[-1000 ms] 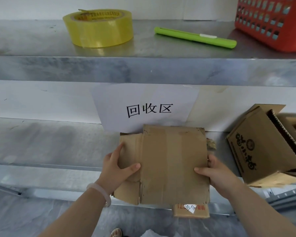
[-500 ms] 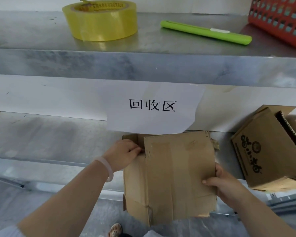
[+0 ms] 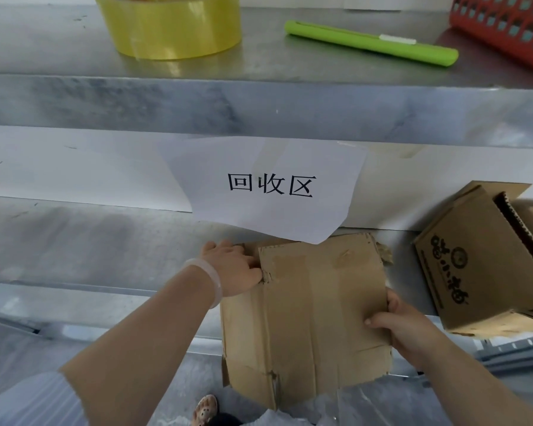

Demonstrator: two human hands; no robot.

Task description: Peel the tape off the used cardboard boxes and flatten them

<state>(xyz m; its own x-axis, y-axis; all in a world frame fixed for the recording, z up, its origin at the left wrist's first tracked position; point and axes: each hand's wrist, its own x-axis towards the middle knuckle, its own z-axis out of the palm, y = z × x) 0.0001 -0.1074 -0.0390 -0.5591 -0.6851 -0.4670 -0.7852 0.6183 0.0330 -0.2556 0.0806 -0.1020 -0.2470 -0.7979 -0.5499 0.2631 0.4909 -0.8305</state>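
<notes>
A flattened brown cardboard box (image 3: 317, 312) lies half on the lower metal shelf (image 3: 90, 247), its far edge tucked under a white paper sign (image 3: 268, 186). My left hand (image 3: 234, 269) holds its upper left edge, the fingertips hidden behind the top layer. My right hand (image 3: 403, 327) grips the right edge, thumb on top. An unflattened printed cardboard box (image 3: 474, 265) stands tilted at the right of the same shelf.
On the upper shelf (image 3: 259, 99) sit a yellow tape roll (image 3: 170, 26), a green utility knife (image 3: 373, 43) and a red plastic basket (image 3: 505, 26). The flattened box's near end overhangs the shelf edge above the floor and my sandal (image 3: 205, 410).
The flattened box has been pushed farther onto the lower shelf, under the paper sign. My left hand moved from its middle left edge up to the top left corner.
</notes>
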